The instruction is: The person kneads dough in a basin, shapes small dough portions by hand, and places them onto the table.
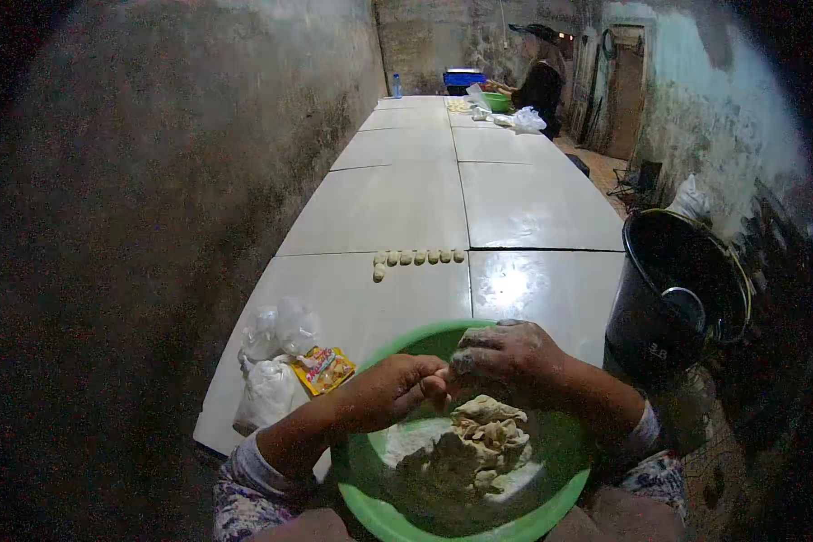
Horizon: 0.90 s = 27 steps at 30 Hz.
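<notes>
A large green basin (384,519) stands at the near edge, with a torn lump of pale dough (492,438) and loose white flour (415,443) inside. Above its far half my two hands meet. My left hand (406,384) is closed, thumb and fingers pressed together. Curled and dusted with flour, my right hand (506,352) touches the left one's fingertips. Whatever sits between the fingers is hidden. Farther up the table, several small dough pieces (419,258) lie in a row, with one more just below its left end.
Left of the basin lie clear bags of white powder (266,393) and a yellow packet (323,369). A black bucket (637,316) stands at the right. At the far end, a person (542,86) stands by another green basin (497,101), a blue object (462,79) and plastic bags (527,119).
</notes>
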Available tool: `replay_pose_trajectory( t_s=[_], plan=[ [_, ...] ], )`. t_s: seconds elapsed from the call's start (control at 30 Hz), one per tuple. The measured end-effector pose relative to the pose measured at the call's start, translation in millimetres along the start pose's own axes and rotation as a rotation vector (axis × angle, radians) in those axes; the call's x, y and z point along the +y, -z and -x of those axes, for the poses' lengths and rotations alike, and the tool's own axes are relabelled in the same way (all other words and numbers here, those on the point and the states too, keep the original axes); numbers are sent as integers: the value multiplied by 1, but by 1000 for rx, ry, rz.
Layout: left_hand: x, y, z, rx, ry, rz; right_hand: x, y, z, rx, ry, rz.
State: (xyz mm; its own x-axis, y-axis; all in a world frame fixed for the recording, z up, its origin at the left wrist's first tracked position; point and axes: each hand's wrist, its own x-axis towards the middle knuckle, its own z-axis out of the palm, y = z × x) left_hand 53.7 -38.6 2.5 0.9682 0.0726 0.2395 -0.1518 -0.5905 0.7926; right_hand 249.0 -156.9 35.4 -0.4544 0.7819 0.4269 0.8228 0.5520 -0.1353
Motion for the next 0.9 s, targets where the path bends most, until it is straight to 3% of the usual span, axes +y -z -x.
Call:
replay_pose_trajectory(
  t_s=[0.07,0.17,0.23,0.3,0.37,0.43,0.57,0.67,0.77,0.87,0.9],
  plan=[
    [3,1,0,4,53,21,-3,2,-2,4,-41,-26],
    [-1,0,1,-5,58,-86,-2,-2,-2,-48,67,4],
    [1,-2,1,-52,68,133,-3,1,-2,-79,21,-21],
    [-4,-5,0,-28,6,156,-3,2,-1,-109,-26,-46],
    [-3,-5,0,-4,-57,178,-3,1,1,-86,-39,-19],
    [2,-3,0,-30,54,84,0,-1,1,-86,-23,-6],
    [1,-2,1,-6,65,-12,-3,0,-2,-56,-80,-46],
    [2,-2,2,-64,133,85,0,-6,-1,80,-31,-178],
    [9,-3,2,-1,77,94,1,-4,-2,59,101,-136],
    [-1,0,2,-83,122,221,6,-10,2,50,33,-173],
    [-4,1,2,-79,37,192,7,-8,2,50,33,-172]
  ],
)
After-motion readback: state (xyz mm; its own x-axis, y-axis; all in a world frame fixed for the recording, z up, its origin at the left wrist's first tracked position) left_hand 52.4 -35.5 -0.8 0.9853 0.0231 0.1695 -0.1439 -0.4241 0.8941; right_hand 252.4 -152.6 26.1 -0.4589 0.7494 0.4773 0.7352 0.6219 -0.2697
